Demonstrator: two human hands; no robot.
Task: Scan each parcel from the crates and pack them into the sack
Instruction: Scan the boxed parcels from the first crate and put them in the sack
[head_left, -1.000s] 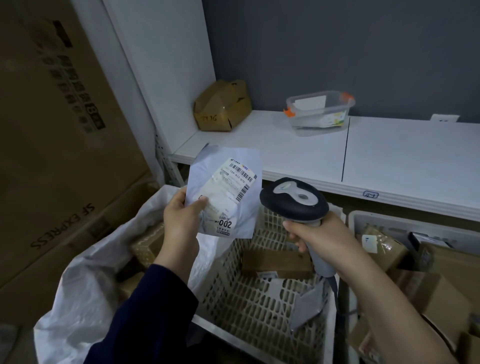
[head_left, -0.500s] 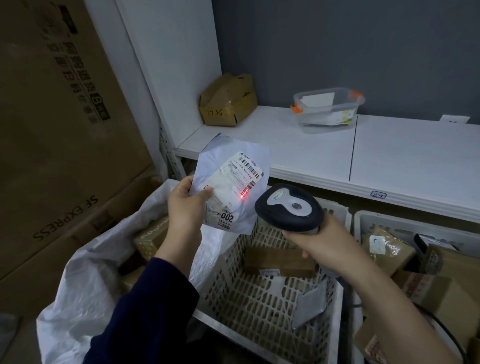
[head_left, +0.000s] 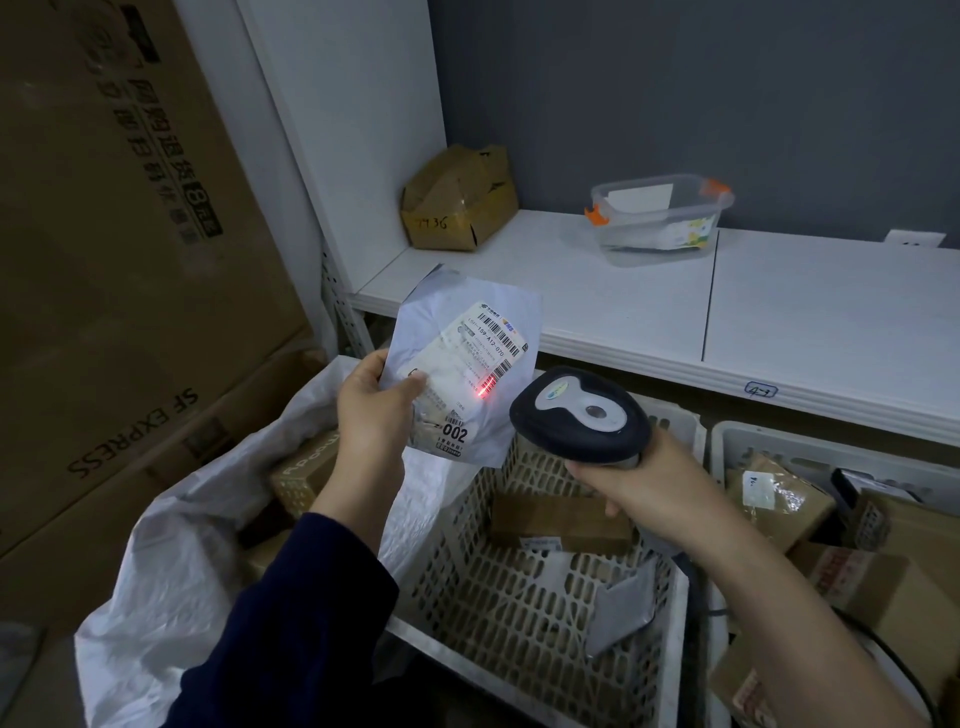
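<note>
My left hand (head_left: 374, 410) holds up a flat grey mailer parcel (head_left: 467, 374), label facing me, above the gap between sack and crate. My right hand (head_left: 649, 473) grips a dark barcode scanner (head_left: 579, 415) aimed at the label, and a red scan line glows on the lower barcode. The white woven sack (head_left: 171, 561) gapes open at lower left with brown boxes inside. A perforated white crate (head_left: 524, 608) below the scanner holds a brown box (head_left: 556, 525) and a grey mailer (head_left: 618, 608). A second crate (head_left: 831, 457) at right is full of brown parcels.
A white shelf (head_left: 649, 306) runs behind the crates, carrying a crumpled cardboard box (head_left: 460, 200) and a clear plastic tub (head_left: 657, 218) with orange clips. Large SF Express cartons (head_left: 119, 291) stand against the left side. The scanner's cable (head_left: 914, 670) trails at lower right.
The red scan line came on and now sits on the lower barcode. The scanner moved closer to the label, and the parcel is held slightly higher.
</note>
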